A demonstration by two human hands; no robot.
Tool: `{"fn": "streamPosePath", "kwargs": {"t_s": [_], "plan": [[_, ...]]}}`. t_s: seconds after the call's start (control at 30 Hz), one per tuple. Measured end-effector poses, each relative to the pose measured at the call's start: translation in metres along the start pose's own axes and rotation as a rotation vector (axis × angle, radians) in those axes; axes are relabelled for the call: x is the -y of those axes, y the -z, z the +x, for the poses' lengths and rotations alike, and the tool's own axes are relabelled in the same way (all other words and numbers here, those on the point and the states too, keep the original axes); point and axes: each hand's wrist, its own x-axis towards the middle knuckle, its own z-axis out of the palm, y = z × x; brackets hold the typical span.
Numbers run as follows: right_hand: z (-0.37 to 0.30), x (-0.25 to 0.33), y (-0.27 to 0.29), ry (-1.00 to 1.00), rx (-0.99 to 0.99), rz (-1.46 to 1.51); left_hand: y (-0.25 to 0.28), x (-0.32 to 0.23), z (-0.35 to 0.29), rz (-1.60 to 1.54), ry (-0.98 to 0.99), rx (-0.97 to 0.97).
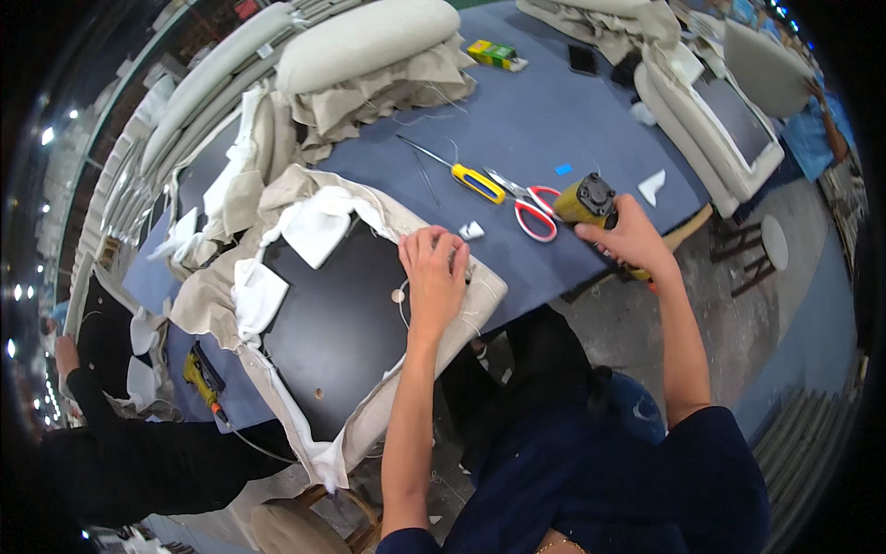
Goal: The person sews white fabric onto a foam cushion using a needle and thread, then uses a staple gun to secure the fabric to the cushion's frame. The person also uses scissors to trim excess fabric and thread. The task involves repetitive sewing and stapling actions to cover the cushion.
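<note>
A padded seat panel lies underside up, its black board [341, 314] framed by beige fabric [217, 286] and white wadding [318, 226]. My left hand [438, 277] is on the panel's right edge, its fingers bent over the folded fabric; the thumb is hidden. My right hand [635, 238] is closed around a yellow and black staple gun [591, 201], raised at the table's near edge, apart from the panel. Close to the gun lie red-handled scissors [535, 210] and a yellow-handled screwdriver [475, 183].
Padded cushions [369, 46] are stacked at the back left of the blue table [517, 111]. More upholstered panels [701, 120] stand back right, near another person in blue [812, 138]. A second staple gun [201, 374] lies left, beside a person's black sleeve [101, 415]. A stool [773, 244] stands right.
</note>
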Motion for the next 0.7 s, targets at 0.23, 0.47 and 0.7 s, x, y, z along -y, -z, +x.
{"fn": "streamPosePath", "kwargs": {"t_s": [0.23,0.47,0.7], "plan": [[0.107,-0.057,-0.028,0.317,-0.224,-0.480,0.026,0.055,0.036,0.030,-0.060,0.053],[0.116,0.042,-0.126,0.714,-0.269,-0.568,0.020,0.062,0.034,0.018,-0.040,0.007],[0.184,0.052,-0.143,0.646,-0.213,-0.507,0.019,0.068,0.034,-0.010,-0.069,-0.026]]}}
